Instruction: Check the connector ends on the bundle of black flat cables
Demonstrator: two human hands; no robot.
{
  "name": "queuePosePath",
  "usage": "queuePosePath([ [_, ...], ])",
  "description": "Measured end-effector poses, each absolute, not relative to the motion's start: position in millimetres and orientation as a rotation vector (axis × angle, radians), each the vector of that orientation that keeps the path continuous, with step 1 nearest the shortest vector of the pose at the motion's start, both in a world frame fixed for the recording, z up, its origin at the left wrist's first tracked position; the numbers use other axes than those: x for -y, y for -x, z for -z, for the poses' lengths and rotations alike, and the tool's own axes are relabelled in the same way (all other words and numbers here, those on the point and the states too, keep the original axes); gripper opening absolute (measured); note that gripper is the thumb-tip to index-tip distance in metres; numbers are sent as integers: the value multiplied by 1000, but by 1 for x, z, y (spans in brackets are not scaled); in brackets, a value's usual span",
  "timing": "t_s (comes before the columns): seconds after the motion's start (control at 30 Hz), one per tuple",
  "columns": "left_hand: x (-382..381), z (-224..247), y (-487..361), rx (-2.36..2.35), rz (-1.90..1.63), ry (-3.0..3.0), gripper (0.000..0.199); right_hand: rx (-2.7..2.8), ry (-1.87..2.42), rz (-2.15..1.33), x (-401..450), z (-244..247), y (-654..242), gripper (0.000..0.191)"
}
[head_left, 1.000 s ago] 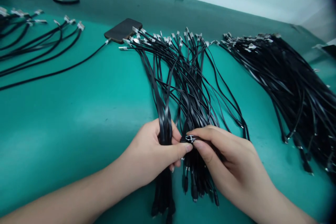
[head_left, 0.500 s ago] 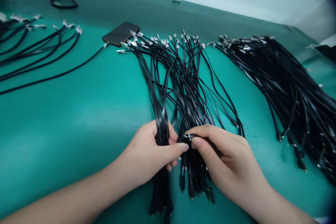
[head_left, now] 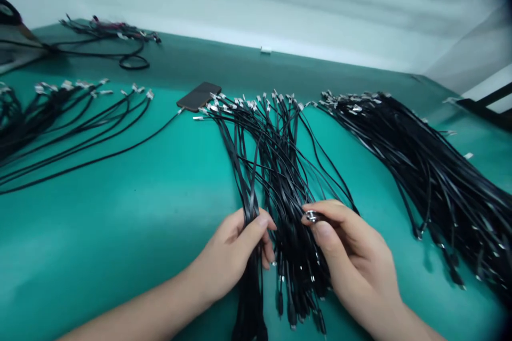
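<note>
My left hand point(head_left: 230, 258) is wrapped round a bundle of flat black cables point(head_left: 248, 303), thumb across the front. The lower ends of this bundle hang toward the bottom edge of the head view. A little to the right, my right hand point(head_left: 356, 258) pinches a small shiny black-and-silver piece point(head_left: 312, 217) between thumb and forefinger; its kind cannot be made out. Between and beyond both hands lies a loose pile of black cables point(head_left: 284, 170), with silver plugs at the far end and black connectors at the near end.
A dark phone point(head_left: 200, 97) lies at the back with a cable end touching its corner. More cables point(head_left: 116, 122) spread at the left, and a thick cable heap point(head_left: 424, 154) covers the right. Tangled wires point(head_left: 116, 31) sit back left on the green table point(head_left: 160, 224).
My right hand has moved right, away from my left hand, with the small piece still pinched. My left thumb now lies across the bundle. The view has tilted up.
</note>
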State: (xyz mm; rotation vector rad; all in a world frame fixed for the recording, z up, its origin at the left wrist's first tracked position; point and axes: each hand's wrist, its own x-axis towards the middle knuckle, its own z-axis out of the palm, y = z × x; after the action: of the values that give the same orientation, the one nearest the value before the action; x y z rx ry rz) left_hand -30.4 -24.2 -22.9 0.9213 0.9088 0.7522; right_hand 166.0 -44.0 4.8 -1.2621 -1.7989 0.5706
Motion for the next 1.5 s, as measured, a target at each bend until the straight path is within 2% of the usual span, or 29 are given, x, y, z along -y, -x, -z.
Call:
queuePosePath([
  [0.1, 23, 24, 32, -924, -756, -883, 26, 1856, 1198, -673, 43, -4, -165, 18],
  [0.27, 21, 18, 31, -1008, -767, -972, 31, 2000, 1276, -960, 45, -10, -161, 15],
  [0.37, 21, 17, 29, -998, -837, -963, 27, 2058, 1322, -1143, 47, -14, -161, 18],
  [0.53, 22, 21, 27, -997, -873, -951, 14, 2035, 1263, -1352, 48, -16, -159, 19],
  [0.63, 23, 23, 27, -993, -869, -940, 15, 1881, 1223, -1436, 44, -14, -156, 18],
  [0.9, 21, 26, 31, -915, -679, -975, 25, 1514, 1167, -951, 26, -5, -161, 14],
  [1.13, 22, 24, 30, -1077, -626, -1070, 27, 1498, 1114, -1051, 28, -4, -158, 14],
  [1.27, 22, 22, 30, -1055, -665, -1015, 32, 1672, 1154, -1179, 32, -2, -155, 16],
  [1.5, 21, 19, 30, -1094, -602, -1088, 32, 1619, 1234, -952, 31, -4, -161, 13],
])
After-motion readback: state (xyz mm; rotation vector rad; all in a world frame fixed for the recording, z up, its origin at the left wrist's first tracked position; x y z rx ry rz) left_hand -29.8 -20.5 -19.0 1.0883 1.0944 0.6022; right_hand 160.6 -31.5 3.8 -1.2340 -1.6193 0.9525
